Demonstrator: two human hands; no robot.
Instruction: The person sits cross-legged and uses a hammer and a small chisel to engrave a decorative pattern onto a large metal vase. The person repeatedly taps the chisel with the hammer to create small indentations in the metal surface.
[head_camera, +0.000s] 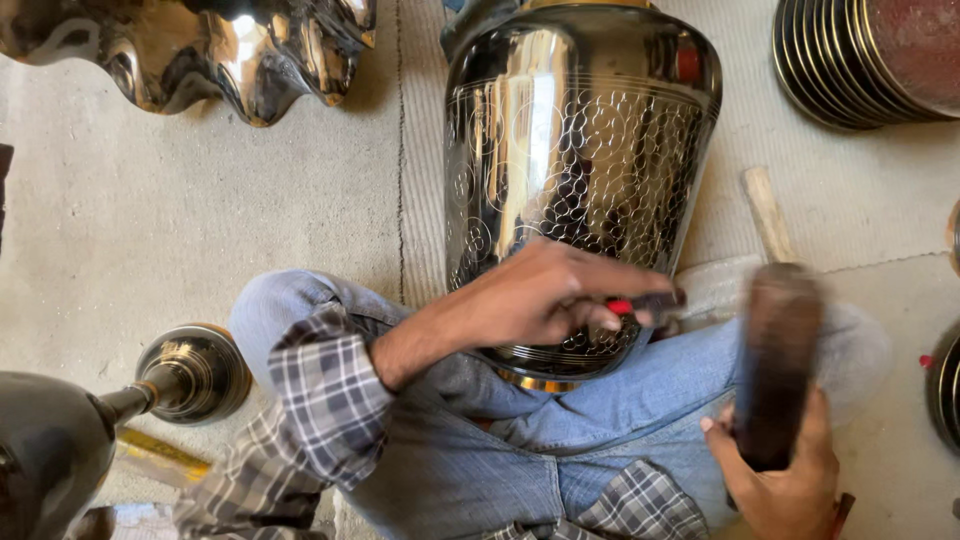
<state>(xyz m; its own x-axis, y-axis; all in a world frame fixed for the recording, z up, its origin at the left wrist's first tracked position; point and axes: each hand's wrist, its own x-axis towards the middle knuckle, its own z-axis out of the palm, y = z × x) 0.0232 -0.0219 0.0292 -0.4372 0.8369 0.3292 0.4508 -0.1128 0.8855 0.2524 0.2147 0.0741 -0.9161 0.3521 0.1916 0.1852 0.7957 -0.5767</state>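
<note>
Across the person's lap lies a big dark metal vase (580, 150), shiny black with a pattern of engraved circles and a brass band at the end near the knees, resting on the blue jeans and reaching out over the concrete floor (150, 230). Left hand (540, 300) sits on the vase body, pinching a slim tool with a red bit (640, 303) against the surface, fingers closed tight round it. Right hand (790, 480) is wrapped around a dark wooden mallet-like block (780, 360), which looks blurred, so I'd guess it's mid-swing. To me this reads as the chasing step: punch set on the metal, striker coming at it. Next move would call for holding the tip steady on the pattern line and landing a square tap, then shifting along without letting the vase roll. Around it: a wavy polished metal piece (200, 50) at top left, a stack of dark plates (860, 60) top right, a dark pedestal-type piece (190, 372) at the left, and a wooden stick (768, 212) beside the vase.
</note>
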